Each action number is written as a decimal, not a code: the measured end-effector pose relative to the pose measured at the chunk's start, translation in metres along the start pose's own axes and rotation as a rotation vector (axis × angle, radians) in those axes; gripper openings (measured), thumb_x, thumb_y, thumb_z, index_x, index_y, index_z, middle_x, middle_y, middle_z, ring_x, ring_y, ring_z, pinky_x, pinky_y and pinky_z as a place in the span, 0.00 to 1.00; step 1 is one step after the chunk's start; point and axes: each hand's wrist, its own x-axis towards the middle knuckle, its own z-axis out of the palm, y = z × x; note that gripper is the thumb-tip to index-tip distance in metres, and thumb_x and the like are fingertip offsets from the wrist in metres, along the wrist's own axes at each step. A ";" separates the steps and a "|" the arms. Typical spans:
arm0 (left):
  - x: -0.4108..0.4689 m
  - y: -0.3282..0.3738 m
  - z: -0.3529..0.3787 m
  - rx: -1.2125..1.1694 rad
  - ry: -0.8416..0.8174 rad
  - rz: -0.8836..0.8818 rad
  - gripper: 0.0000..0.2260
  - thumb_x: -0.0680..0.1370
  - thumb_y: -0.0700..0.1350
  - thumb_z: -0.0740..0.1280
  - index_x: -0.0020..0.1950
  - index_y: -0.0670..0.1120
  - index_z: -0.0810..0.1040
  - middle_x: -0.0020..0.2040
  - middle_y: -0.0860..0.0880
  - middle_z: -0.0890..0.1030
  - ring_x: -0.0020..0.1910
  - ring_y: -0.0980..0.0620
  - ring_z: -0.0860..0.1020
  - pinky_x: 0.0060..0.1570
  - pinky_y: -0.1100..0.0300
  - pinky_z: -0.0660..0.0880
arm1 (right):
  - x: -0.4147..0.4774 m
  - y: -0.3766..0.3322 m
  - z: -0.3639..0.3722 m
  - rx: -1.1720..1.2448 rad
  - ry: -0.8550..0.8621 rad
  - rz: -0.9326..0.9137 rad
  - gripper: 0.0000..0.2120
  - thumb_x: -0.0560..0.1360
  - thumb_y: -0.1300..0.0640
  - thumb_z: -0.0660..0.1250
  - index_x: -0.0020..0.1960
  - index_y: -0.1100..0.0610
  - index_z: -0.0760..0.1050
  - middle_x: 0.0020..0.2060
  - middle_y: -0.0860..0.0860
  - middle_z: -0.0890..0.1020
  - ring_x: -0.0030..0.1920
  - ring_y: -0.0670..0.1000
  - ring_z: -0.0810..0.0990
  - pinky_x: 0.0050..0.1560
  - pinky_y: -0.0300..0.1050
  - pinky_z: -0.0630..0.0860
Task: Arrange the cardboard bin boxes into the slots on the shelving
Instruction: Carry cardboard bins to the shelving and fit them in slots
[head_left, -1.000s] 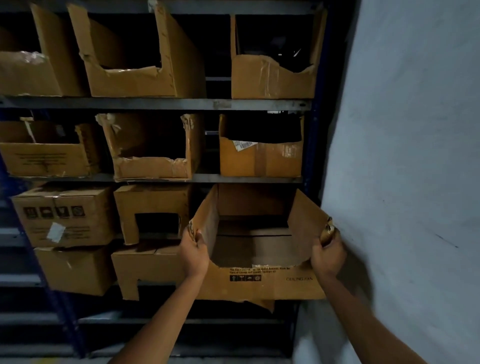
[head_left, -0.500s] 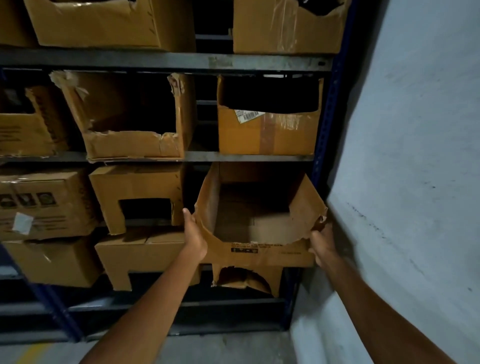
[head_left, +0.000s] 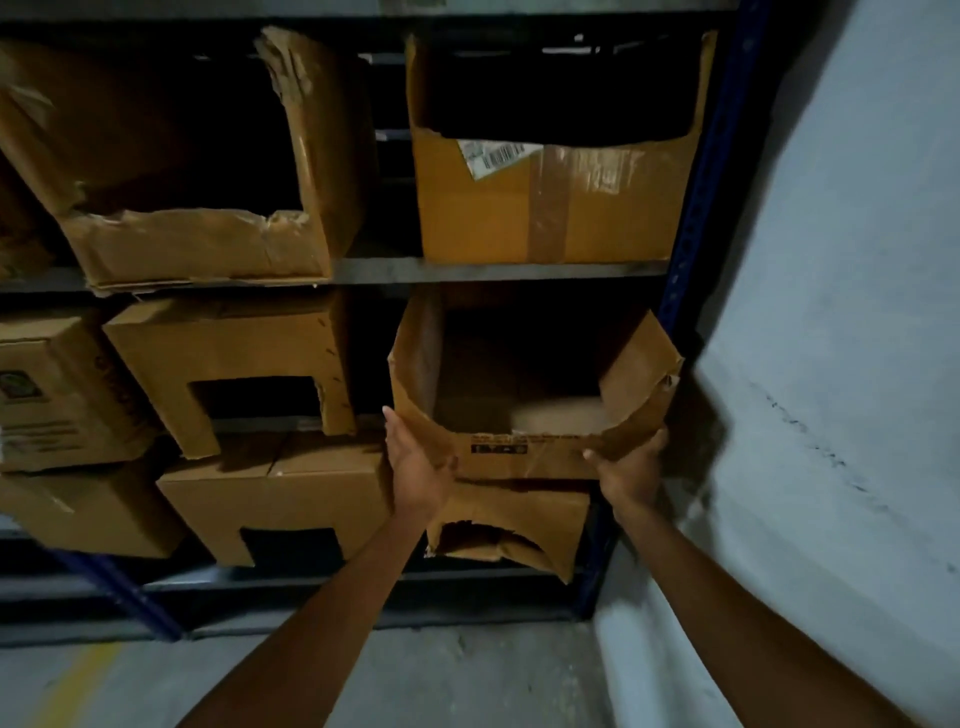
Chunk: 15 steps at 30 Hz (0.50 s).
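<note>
Floor (head_left: 467, 675): grey concrete, nearest the camera; a yellow line (head_left: 78, 675) crosses its left corner.

Both forearms reach up and forward from the bottom edge and spread slightly apart.

Left hand (head_left: 415, 462): set against the front-left corner of the bin box (head_left: 519, 457). The fingers are straight, pressed together and point up along the box's left outer side. The thumb lies across the low front wall.

Right hand (head_left: 631, 467): cups the front-right corner from below. The thumb is on the front wall and the fingers are curled round onto the torn right side. How far they wrap is hidden.

Bin box: in the right-hand slot under the middle shelf rail (head_left: 493, 270), resting on a torn box (head_left: 519, 519) with a ragged arched cut-out. The cut-down open front faces the person and the top is open. Its long axis seems to run front to back into the shelving, but the rear is lost in shadow. The side walls flare outward at the front. There is small black print on the front wall.

Left of it: two closed cartons with square cut-outs, one (head_left: 228, 353) stacked on the other (head_left: 280, 488).

Above the rail: a taped box (head_left: 545, 208) with a barcode label, directly over the slot. A crumpled open bin (head_left: 197, 244) sits to its left.

Blue upright (head_left: 696, 182): just right of the slot. Past it, a pale wall (head_left: 831, 312).
</note>
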 end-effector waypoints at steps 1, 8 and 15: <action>0.002 -0.001 0.006 0.010 0.006 -0.039 0.56 0.73 0.43 0.75 0.78 0.49 0.29 0.81 0.46 0.46 0.79 0.42 0.51 0.75 0.45 0.57 | 0.003 0.001 0.005 -0.018 0.006 0.023 0.55 0.68 0.51 0.79 0.79 0.54 0.43 0.70 0.63 0.70 0.65 0.65 0.74 0.61 0.58 0.74; 0.038 0.007 0.051 -0.048 0.116 -0.213 0.50 0.75 0.50 0.73 0.80 0.47 0.35 0.78 0.41 0.55 0.75 0.37 0.59 0.71 0.38 0.62 | 0.049 -0.004 0.034 -0.022 0.056 0.061 0.50 0.71 0.48 0.75 0.79 0.57 0.46 0.71 0.64 0.67 0.67 0.65 0.71 0.61 0.55 0.72; 0.058 0.006 0.059 -0.046 0.149 -0.219 0.44 0.76 0.49 0.72 0.80 0.49 0.43 0.76 0.40 0.59 0.73 0.38 0.63 0.69 0.37 0.66 | 0.071 -0.001 0.047 0.046 0.053 0.054 0.49 0.71 0.50 0.76 0.79 0.53 0.46 0.73 0.63 0.62 0.67 0.66 0.70 0.62 0.55 0.71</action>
